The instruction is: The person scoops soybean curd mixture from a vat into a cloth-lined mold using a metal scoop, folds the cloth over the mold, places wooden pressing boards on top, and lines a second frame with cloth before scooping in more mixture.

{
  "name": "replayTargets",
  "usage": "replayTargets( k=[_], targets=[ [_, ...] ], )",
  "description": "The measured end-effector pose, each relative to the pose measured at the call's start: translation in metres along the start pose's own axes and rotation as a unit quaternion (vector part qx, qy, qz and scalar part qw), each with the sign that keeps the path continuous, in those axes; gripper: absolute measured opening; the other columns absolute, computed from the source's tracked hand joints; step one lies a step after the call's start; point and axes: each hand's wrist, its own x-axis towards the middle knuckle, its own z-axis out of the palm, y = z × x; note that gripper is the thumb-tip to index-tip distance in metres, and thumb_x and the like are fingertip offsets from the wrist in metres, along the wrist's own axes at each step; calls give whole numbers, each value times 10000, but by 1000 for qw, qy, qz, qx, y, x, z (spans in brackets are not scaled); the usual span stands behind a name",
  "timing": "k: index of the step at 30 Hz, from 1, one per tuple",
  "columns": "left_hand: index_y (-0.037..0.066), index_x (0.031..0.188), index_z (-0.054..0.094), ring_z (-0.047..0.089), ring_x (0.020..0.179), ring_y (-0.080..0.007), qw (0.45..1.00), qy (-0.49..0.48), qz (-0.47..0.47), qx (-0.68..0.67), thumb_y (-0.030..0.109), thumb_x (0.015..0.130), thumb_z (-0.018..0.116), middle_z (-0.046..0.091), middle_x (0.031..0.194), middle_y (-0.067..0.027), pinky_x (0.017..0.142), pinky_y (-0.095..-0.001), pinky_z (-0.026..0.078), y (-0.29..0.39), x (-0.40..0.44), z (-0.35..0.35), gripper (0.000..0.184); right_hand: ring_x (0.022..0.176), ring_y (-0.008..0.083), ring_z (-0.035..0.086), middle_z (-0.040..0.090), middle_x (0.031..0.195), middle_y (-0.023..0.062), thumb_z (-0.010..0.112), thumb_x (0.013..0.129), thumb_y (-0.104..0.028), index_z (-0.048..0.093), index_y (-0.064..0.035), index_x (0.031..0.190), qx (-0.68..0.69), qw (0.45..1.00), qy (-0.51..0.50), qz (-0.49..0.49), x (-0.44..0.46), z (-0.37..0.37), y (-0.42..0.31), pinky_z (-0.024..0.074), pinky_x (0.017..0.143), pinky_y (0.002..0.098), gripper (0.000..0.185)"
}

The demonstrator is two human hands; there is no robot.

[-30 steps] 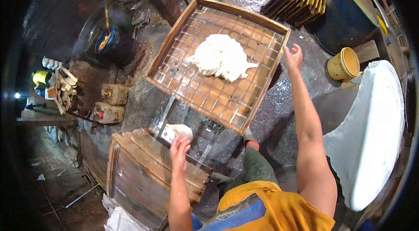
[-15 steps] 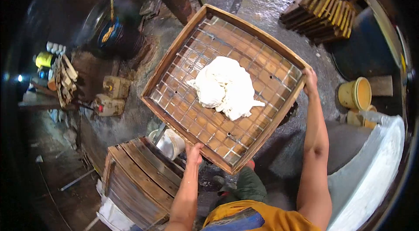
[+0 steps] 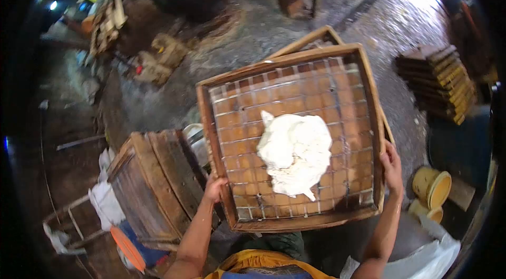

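Observation:
Between my two hands is a square wooden tray [image 3: 287, 223] with a raised rim and a grid of lines across its brown base. A bunched white cloth [image 3: 295, 155] lies inside it, a little below the middle. My left hand [image 3: 215, 188] is closed on the tray's left side near the bottom corner. On the right side, my right hand [image 3: 390, 165] grips the rim, its fingers partly hidden. Part of a second wooden frame [image 3: 311, 40] shows behind the tray's far edge; most of it is covered.
Left of my body stands a wooden crate [image 3: 153, 184], with a white bucket [image 3: 196, 139] behind it. Stacked wooden slats [image 3: 435, 81] lie at the right. Yellow buckets [image 3: 431, 186] sit below them. Wet floor [image 3: 379, 20] stretches ahead, and an orange disc [image 3: 127, 250] lies lower left.
The tray has turned clockwise to sit nearly square to me and moved rightward and down in view. A second frame now shows behind it. Both hands keep their hold.

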Motion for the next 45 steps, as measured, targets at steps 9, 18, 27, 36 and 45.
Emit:
replayTargets(
  k=[9,18,27,36,45],
  targets=[
    [39,1334,449,572,887,-137,999,40,18,24,-4,782,540,608,1042,-43,784,-286,475,-18,11,-3,561,1023,194,579,581,1171,77,491,946,-340,532,-33,1247,199,971,-123,51,78,11,22,450,908,342,431],
    [85,1430,384,542,784,-89,994,8,110,26,-25,743,539,595,1012,-20,678,-246,463,41,-50,-31,713,839,221,624,635,986,88,534,900,-438,562,-76,1171,252,961,-81,78,-12,69,-49,524,726,339,453],
    [0,1404,385,555,911,-104,968,53,246,-16,-30,704,552,580,1105,-38,764,-232,455,151,-276,-175,721,778,190,612,632,911,46,496,945,-411,585,-77,1134,161,975,-153,0,-115,178,-133,514,694,314,394],
    [-1,1279,513,526,800,-93,956,93,272,-59,13,688,554,589,975,-21,707,-237,428,182,-342,-418,593,844,183,554,568,904,51,498,946,-261,551,-64,1060,74,978,-194,-32,-202,417,-238,462,734,319,234],
    [6,1187,565,512,771,-106,960,145,236,-36,69,713,547,582,914,-10,684,-246,406,219,-329,-482,479,773,127,528,541,861,0,537,928,-273,563,-74,1056,46,953,-298,-24,-185,511,-296,426,661,289,238]
  ],
)
